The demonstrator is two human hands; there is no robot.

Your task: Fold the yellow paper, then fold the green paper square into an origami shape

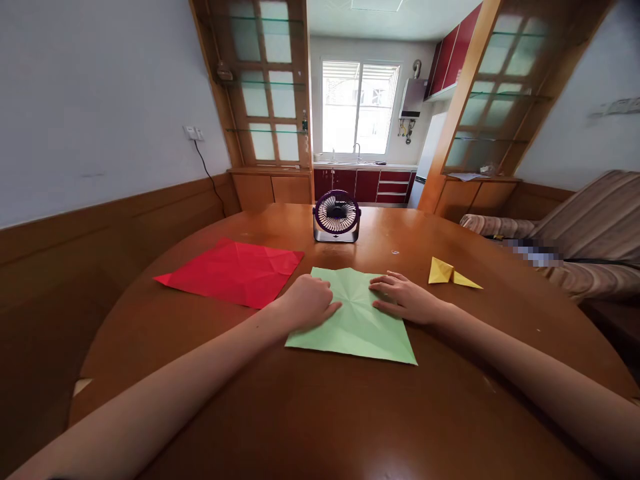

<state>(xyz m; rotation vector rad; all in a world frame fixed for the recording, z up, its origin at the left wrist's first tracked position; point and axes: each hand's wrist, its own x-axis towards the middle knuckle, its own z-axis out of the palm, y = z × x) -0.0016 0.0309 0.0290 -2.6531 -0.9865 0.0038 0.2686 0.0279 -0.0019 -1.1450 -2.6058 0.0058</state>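
A square sheet of light green paper lies on the table in front of me, with creases radiating from its middle. My left hand rests on its left side, fingers bent and thumb stretched out apart from them across the paper. On the right edge lies my right hand, its fingers spread on the sheet. Neither hand lifts the paper. To the left is a creased red sheet of paper, partly behind my left hand. A folded yellow paper piece with pointed ends sits to the right of my right hand.
The brown wooden table has a rounded edge. Beyond the green paper stands a small dark purple fan. A striped sofa is at the right, and a cord hangs from the left wall socket.
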